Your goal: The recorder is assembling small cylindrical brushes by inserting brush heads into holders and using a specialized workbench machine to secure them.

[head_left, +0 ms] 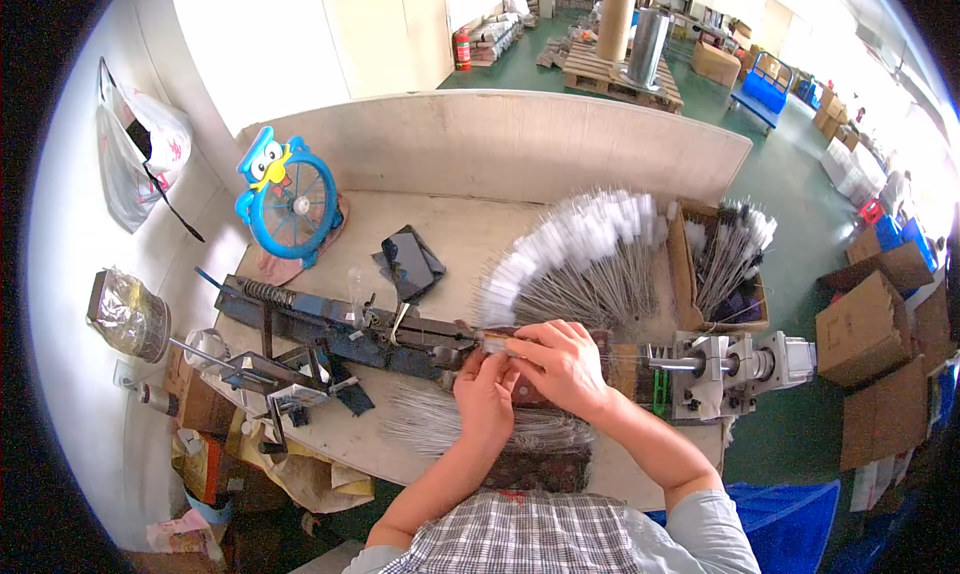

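A person in a checked apron (520,536) works at the front edge of a cluttered bench (440,214). Their left hand (487,399) and right hand (563,366) meet near the middle of the bench, each grip closed, fingertips pinching a small pale piece (494,343). It sits at the right end of a long dark machine (415,337) that slants from the bench's left edge; exactly what the piece is, I cannot tell. Behind the hands, white-tipped brushes (590,244) fan out on thin wire stems. A cardboard box (690,242) of darker brushes (738,254) stands at the right edge, toward the far corner, with a metal spindle unit (740,364) nearer the front. Loose wires (430,421) lie along the front edge, partly behind the forearms. A blue duck-headed fan (292,204) stands in the far left corner.
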Demonstrator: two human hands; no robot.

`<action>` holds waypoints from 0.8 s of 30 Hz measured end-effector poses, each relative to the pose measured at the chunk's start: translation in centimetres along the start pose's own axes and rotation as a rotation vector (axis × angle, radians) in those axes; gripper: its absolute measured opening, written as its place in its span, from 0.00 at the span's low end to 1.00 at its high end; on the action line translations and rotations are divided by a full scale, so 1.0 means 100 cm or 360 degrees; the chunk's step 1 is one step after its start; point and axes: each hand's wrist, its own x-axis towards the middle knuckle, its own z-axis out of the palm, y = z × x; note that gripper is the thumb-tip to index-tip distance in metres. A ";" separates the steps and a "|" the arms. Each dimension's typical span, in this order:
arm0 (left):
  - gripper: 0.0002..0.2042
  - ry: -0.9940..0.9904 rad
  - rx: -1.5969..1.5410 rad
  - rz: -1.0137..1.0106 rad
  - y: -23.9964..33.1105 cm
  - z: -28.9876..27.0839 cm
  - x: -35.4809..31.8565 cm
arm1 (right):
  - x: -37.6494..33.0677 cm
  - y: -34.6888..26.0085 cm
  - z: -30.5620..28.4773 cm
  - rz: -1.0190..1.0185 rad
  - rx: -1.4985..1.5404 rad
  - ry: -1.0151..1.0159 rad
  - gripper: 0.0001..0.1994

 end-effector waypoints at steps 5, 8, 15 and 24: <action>0.03 -0.0076 0.0067 -0.0001 0.001 -0.006 0.001 | 0.005 -0.007 -0.010 0.0013 0.0033 -0.0024 0.12; 0.10 -0.0098 0.0036 -0.0030 0.005 -0.002 -0.001 | 0.007 -0.007 -0.021 0.0075 -0.0008 0.0015 0.13; 0.29 0.0042 0.0050 -0.0205 0.018 0.005 -0.012 | -0.012 -0.002 -0.017 -0.0035 -0.0230 -0.0138 0.01; 0.29 -0.0111 0.0484 -0.0200 0.011 -0.008 -0.021 | -0.016 -0.002 -0.038 0.0021 0.0087 -0.0003 0.07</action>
